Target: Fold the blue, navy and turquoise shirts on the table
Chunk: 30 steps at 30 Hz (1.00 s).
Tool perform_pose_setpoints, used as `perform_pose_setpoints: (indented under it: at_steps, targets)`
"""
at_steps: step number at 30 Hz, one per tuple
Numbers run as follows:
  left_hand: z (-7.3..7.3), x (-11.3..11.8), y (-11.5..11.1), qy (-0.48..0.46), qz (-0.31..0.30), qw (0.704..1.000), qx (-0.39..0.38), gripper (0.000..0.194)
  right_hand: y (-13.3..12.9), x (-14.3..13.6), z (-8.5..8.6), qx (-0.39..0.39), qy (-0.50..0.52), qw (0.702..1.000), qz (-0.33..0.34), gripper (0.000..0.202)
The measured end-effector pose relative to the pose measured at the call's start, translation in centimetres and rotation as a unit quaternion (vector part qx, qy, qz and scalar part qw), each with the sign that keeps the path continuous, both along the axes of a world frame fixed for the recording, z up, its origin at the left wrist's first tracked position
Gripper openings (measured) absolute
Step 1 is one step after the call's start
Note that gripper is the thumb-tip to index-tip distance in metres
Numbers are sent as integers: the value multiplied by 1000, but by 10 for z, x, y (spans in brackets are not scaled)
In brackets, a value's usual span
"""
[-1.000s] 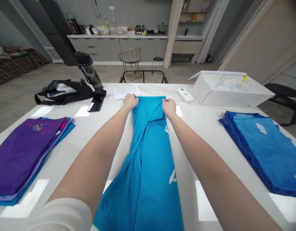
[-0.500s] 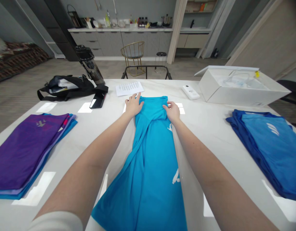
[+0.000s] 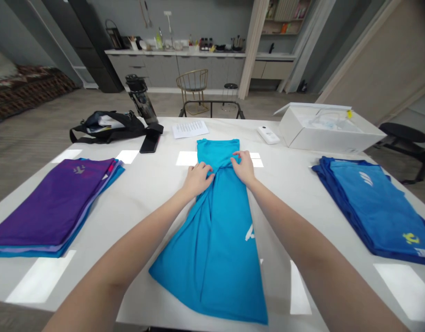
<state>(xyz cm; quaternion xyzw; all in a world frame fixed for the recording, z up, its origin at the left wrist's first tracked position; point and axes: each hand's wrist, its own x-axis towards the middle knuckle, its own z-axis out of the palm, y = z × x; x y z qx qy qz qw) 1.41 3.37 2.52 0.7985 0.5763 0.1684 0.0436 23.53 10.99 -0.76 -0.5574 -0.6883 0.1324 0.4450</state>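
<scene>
A turquoise shirt [image 3: 231, 240], folded into a long strip with white print along its right side, lies in front of me. Its far end is a narrow flat band, and the near end flares out to the left. My left hand [image 3: 198, 180] is at the left of the crosswise fold below that band, fingers curled on the cloth. At the fold's right end, my right hand [image 3: 244, 167] pinches the fabric between thumb and fingers. The undersides of both hands' fingertips are hidden.
Folded purple clothes [image 3: 56, 203] lie left on the white table [image 3: 146, 184], folded blue clothes [image 3: 374, 203] right. Farther back are a black bag [image 3: 112, 129], bottle [image 3: 143, 101], phone [image 3: 150, 142], printed paper [image 3: 190, 129], white device [image 3: 268, 135] and open white box [image 3: 326, 133].
My left hand has come back toward me from the shirt's far left corner to the fold, its fingers now curled. My right hand stays near the right edge, slightly nearer. The view has shifted.
</scene>
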Motion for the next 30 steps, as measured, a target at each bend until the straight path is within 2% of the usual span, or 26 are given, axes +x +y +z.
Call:
perform_pose_setpoints:
  at_steps: [2, 4, 6, 8, 11, 13, 16, 18, 21, 24, 26, 28, 30]
  targets:
    - [2, 0, -24, 9, 19, 1000, -17, 22, -34, -13, 7, 17, -77, 993, 90, 25]
    - [3, 0, -47, 27, 38, 998, -39, 23, -65, -27, 12, 9, -170, 970, 172, 30]
    - [3, 2, -66, 48, 54, 996, -53, 24, -89, -40, 15, -4, -249, 945, 213, 35]
    - [4, 3, -83, 62, 70, 994, -58, 22, -104, -49, 16, -13, -299, 928, 221, 33]
    - [8, 3, -104, 66, 95, 992, -57, 21, -113, -56, 20, -27, -335, 918, 213, 24]
    - [13, 1, -118, 67, 112, 990, -59, 21, -115, -57, 25, -35, -338, 922, 187, 23]
    - [21, -5, -140, 75, 139, 984, -84, 23, -120, -57, 32, -45, -324, 938, 115, 25]
    - [24, -8, -155, 77, 141, 982, -102, 24, -128, -58, 35, -45, -322, 941, 96, 27]
    - [24, -11, -176, 64, 124, 986, -90, 25, -148, -64, 36, -7, -345, 926, 155, 26]
    - [19, -10, -197, 52, 108, 991, -54, 24, -173, -70, 35, 49, -383, 892, 235, 21]
    - [15, -12, -212, 59, 104, 992, -45, 24, -188, -73, 34, 71, -406, 872, 264, 18]
    - [11, -15, -227, 77, 114, 990, -42, 23, -199, -73, 33, 78, -417, 868, 258, 17]
    - [9, -21, -241, 96, 132, 986, -39, 20, -205, -71, 33, 68, -413, 883, 213, 18]
